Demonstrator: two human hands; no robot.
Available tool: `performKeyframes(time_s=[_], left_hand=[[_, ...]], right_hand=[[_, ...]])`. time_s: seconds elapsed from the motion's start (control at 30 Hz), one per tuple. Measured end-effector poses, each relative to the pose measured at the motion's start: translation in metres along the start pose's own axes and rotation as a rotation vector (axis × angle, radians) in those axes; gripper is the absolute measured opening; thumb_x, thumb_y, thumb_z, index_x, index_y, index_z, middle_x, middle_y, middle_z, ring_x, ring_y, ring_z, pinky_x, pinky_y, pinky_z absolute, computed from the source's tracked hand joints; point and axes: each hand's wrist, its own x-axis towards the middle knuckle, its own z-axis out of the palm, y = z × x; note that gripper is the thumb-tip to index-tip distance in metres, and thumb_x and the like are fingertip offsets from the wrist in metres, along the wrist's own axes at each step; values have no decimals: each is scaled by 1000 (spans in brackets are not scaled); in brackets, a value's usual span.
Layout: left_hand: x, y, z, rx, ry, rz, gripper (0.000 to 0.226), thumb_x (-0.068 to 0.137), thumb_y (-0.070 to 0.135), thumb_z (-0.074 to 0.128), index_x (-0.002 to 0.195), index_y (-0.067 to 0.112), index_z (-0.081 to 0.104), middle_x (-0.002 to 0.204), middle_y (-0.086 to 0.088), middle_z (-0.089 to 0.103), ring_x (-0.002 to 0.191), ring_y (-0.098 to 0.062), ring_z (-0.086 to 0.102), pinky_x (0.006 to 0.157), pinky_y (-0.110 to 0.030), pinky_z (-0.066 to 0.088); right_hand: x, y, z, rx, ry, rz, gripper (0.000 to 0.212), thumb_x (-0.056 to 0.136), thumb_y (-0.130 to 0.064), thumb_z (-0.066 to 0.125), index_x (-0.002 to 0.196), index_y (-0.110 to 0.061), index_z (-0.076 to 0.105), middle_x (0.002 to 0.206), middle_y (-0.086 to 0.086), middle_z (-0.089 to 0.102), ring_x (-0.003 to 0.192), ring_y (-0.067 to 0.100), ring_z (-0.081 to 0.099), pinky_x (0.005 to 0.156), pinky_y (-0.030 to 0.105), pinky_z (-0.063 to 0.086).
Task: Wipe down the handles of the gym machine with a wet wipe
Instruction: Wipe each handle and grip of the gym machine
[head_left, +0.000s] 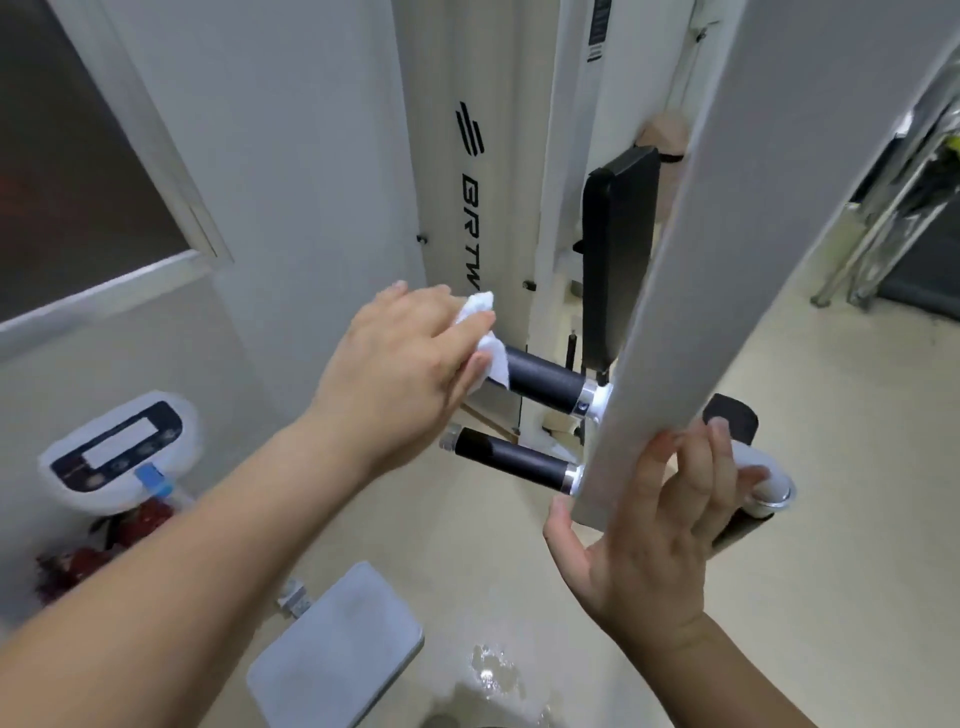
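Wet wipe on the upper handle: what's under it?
The free end of the upper handle, its black grip emerging toward the white bar. The left hand holds the wet wipe round that end, so the tip is hidden. The right hand grips the bar.

The pale cream, shiny floor had a bright, wet-looking spot near the bottom. On the left was a plain white wall with a dark, foggy window in a white frame. Below the window sat a white scale top with a dark button panel. A flat grey plate lay near it. Shiny silver metal legs stood far to the right.
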Motion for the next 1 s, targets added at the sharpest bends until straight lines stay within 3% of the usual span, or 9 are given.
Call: performKeyframes(time_s=[0.1, 0.23, 0.33, 0.57, 0.63, 0.7, 0.73, 0.8, 1.0], left_hand=[[-4, 50, 10, -53, 40, -96, 43, 106, 32, 37, 133, 14, 65, 131, -6, 68, 130, -34, 58, 113, -58, 35], [-25, 84, 22, -66, 216, -244, 38, 106, 21, 43, 134, 5, 64, 142, -12, 62, 137, -36, 54, 112, -59, 39], [-46, 103, 26, -160, 365, -448, 41, 108, 23, 41, 138, 4, 61, 148, -12, 55, 143, -32, 47, 114, -57, 40], [-43, 104, 4, -502, 460, -948, 49, 107, 33, 37, 152, 14, 46, 155, -7, 49, 145, -17, 43, 119, -28, 34], [-27, 103, 3, -624, 483, -1089, 51, 109, 32, 35, 158, 20, 33, 158, -4, 46, 146, -17, 42, 119, -29, 33], [-11, 111, 5, -711, 517, -1137, 54, 110, 26, 35, 162, 20, 20, 167, -2, 29, 154, -14, 25, 123, -24, 25], [-5, 118, 5, -742, 517, -1154, 55, 110, 24, 34, 162, 20, 16, 171, -2, 16, 156, -11, 15, 119, -10, 18], [0, 136, 7, -801, 492, -1170, 54, 111, 23, 34, 162, 24, 17, 172, -2, -5, 154, -5, 8, 98, 11, 11], [-9, 171, 10, -943, 419, -1092, 50, 111, 27, 33, 160, 32, 24, 170, 3, -17, 153, 5, -6, 108, 0, 9]], right_hand=[[0, 7, -10, 18, -27, -62, 87, 81, -44, 63, 147, 2, 27, 144, 31, 35, 139, 49, 34, 108, 77, 29], [-3, 17, -21, 10, -49, -135, 89, 80, -43, 64, 150, -3, 26, 147, 30, 34, 138, 46, 38, 123, 61, 12], [-6, 19, -29, 48, -56, -165, 93, 78, -43, 68, 152, -6, 25, 150, 29, 34, 139, 43, 34, 122, 56, 17], [-14, 14, -42, 77, -92, -168, 94, 76, -47, 67, 151, -5, 28, 150, 29, 35, 135, 45, 41, 122, 53, 18], [-15, 12, -45, 88, -105, -156, 94, 77, -48, 65, 152, -6, 27, 149, 29, 36, 133, 46, 42, 117, 58, 26], [-13, 11, -48, 100, -127, -149, 94, 78, -49, 64, 152, -6, 25, 148, 30, 35, 131, 47, 42, 110, 61, 35], [-11, 11, -49, 103, -140, -145, 94, 78, -49, 64, 153, -7, 24, 147, 30, 35, 130, 48, 43, 107, 62, 37], [-7, 12, -51, 111, -163, -137, 96, 78, -50, 65, 154, -10, 21, 148, 30, 35, 129, 49, 44, 104, 61, 37], [-5, 17, -52, 112, -163, -173, 107, 75, -55, 74, 155, -9, 19, 147, 31, 34, 131, 45, 39, 108, 55, 27]])
